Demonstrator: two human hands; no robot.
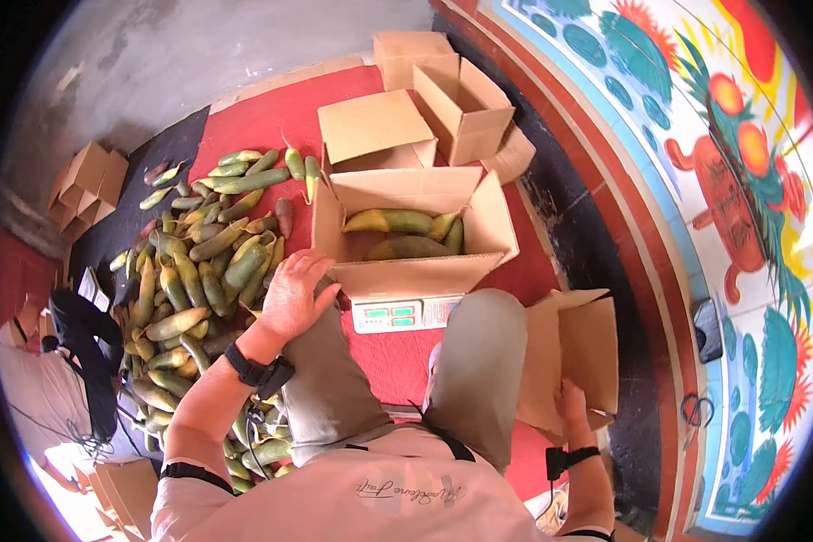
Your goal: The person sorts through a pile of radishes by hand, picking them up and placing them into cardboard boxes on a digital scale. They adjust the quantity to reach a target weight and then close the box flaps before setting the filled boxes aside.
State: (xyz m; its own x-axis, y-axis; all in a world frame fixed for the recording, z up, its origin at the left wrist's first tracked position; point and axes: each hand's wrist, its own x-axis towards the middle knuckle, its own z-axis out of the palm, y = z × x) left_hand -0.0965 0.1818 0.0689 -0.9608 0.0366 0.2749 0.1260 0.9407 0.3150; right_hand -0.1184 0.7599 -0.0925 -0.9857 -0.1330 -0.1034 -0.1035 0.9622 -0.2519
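An open cardboard box (406,278) stands on a white digital scale (405,314) between my knees, with several long green radishes (394,221) lying in it. My left hand (296,291) is beside the box's near left corner, its fingers spread and nothing in them. Low on the right, my right hand (572,402) grips the lower edge of another open cardboard carton (560,348), which leans at an angle. Part of that hand's fingers is hidden against the cardboard.
A big heap of green radishes (203,262) covers the floor at left. More open boxes (375,126) stand beyond the scale, and stacked cartons (90,190) are by the wall. A person (50,379) sits at far left. Red-handled scissors (696,411) lie on the right ledge.
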